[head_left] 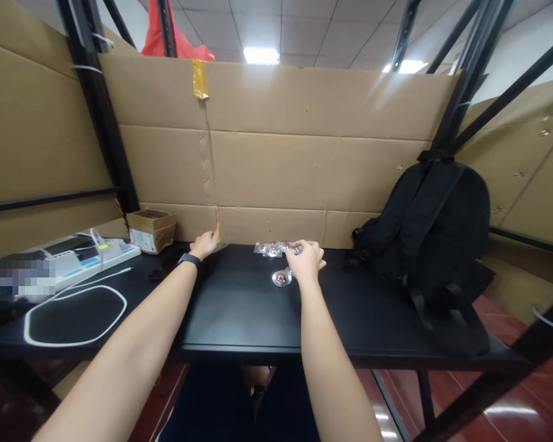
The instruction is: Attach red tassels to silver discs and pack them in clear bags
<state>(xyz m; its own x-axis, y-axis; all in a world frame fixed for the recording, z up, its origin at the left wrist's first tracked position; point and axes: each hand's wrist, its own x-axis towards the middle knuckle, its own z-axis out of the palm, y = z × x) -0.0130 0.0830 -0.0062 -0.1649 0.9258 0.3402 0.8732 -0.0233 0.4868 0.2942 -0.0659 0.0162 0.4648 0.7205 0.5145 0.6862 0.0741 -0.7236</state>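
Observation:
At the back of the black table, my left hand (205, 244) is closed, its fingertips close to the cardboard wall. A thin see-through piece, perhaps plastic film (222, 245), shows beside those fingertips; whether they pinch it I cannot tell. My right hand (305, 261) curls its fingers at the right end of a row of small clear-wrapped packets (271, 249) with shiny silver and red bits inside. Its fingers partly cover the packet it grips. Just left of the right wrist lies a round silver disc (282, 279) with a red centre, flat on the table.
A black backpack (435, 239) stands on the right of the black table (239, 319). On the left are a small cardboard box (152, 230), a white power strip (92, 264) and a looped white cable (76, 344). A cardboard wall (267, 166) closes off the back.

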